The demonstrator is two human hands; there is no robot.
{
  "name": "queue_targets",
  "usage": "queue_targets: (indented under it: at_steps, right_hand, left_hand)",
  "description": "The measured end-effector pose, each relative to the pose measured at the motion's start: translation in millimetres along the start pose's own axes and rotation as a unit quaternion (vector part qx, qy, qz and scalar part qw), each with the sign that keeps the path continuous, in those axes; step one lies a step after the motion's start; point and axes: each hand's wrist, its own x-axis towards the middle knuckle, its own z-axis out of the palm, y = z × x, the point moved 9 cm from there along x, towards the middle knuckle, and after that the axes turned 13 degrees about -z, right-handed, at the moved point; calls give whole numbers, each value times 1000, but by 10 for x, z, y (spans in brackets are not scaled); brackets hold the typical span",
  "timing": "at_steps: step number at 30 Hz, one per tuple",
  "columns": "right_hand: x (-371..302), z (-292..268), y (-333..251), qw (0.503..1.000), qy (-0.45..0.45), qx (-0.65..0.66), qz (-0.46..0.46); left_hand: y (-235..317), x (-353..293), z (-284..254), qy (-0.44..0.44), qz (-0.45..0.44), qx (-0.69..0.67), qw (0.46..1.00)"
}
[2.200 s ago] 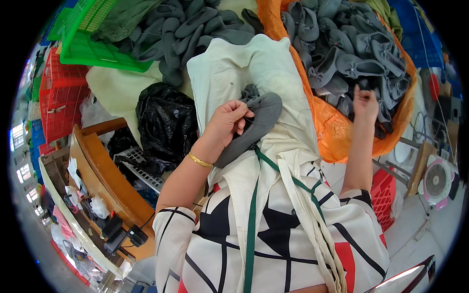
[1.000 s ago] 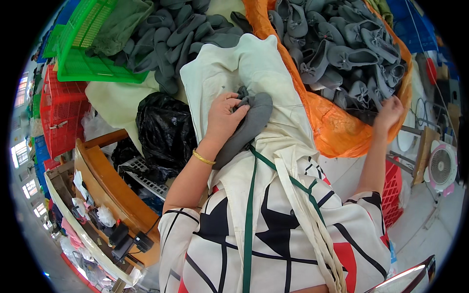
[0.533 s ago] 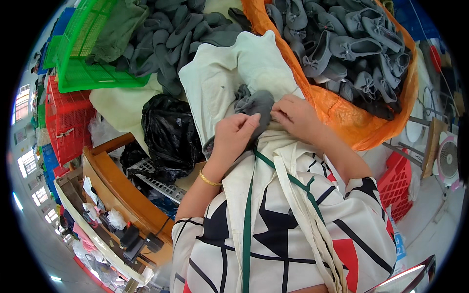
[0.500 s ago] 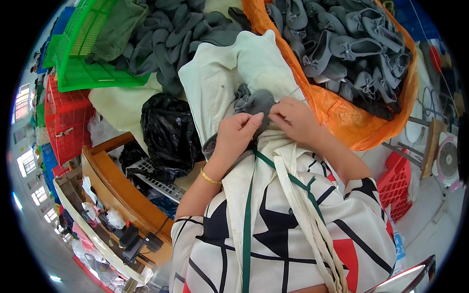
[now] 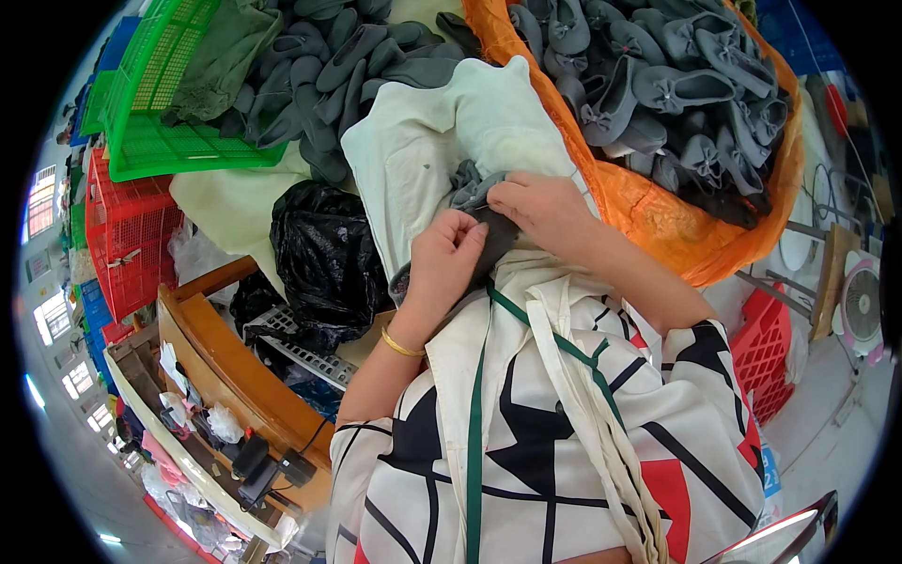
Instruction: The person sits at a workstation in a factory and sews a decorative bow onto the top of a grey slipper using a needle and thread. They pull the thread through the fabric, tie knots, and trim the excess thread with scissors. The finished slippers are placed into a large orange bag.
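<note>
A dark grey fabric shoe (image 5: 496, 237) lies across my lap, at the near end of a white cloth (image 5: 385, 141). My left hand (image 5: 440, 256) grips the shoe from its left side, thumb and fingers pinched on the upper. On the other side my right hand (image 5: 540, 207) is closed, its fingertips pinched together against the shoe's top edge. What sits between those fingertips is too small to make out. Small crumpled grey fabric pieces (image 5: 464, 179) rest on the cloth just beyond the shoe. The hands partly hide the shoe.
An orange sack (image 5: 676, 221) at the far right holds many grey shoes with bows (image 5: 686, 89). More grey shoes (image 5: 352, 75) are heaped beside a green basket (image 5: 197, 146). A black plastic bag (image 5: 324, 254) and a wooden drawer unit (image 5: 240, 362) stand at my left.
My right hand has moved left and slightly up, from beside the shoe onto its top edge. My left hand has shifted slightly left and down, still gripping the shoe.
</note>
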Motion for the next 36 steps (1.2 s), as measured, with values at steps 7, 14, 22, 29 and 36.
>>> queue_targets:
  at_steps: [7, 14, 22, 29, 36]
  right_hand:
    - [98, 117, 41, 998, -9, -40, -56]
    - [19, 179, 146, 997, 56, 56, -8]
    - [67, 197, 137, 988, 86, 125, -17]
    - [84, 254, 170, 969, 149, 198, -11]
    - [-413, -503, 1042, 736, 339, 512, 286]
  left_hand:
    - [269, 64, -123, 131, 169, 99, 972]
    - [-231, 383, -31, -132, -96, -257, 953]
    - [-283, 418, -39, -110, -101, -226, 963]
    - [-121, 304, -72, 14, 12, -120, 993]
    - [169, 181, -82, 83, 120, 47, 988]
